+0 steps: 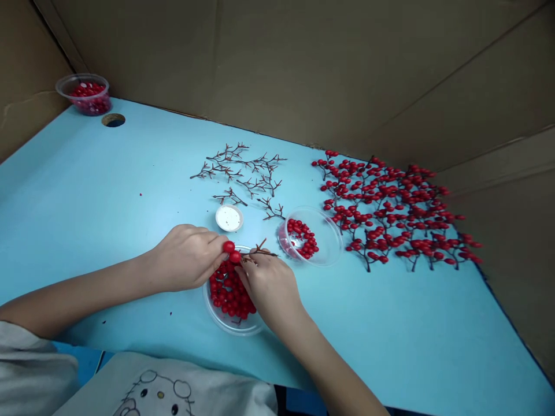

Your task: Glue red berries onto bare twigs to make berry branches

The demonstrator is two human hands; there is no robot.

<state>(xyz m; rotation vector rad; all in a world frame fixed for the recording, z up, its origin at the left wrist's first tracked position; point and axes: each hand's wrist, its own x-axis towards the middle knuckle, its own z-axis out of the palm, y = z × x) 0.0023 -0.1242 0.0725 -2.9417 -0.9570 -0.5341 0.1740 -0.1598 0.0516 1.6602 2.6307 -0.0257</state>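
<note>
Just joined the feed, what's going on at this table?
Someone's left hand pinches at two red berries, while the right hand holds a brown twig right beside them. Both hands are over a clear tub of red berries. Beyond them are a small white cup and several bare twigs. Many berry-covered sprigs lie spread on the right side of the blue tabletop.

Light was modest and cool, with dark cardboard walls [329, 75] around a brighter blue tabletop [165, 144]; soft shadows dulled its near edge, and fine detail looked slightly smeared.
</note>
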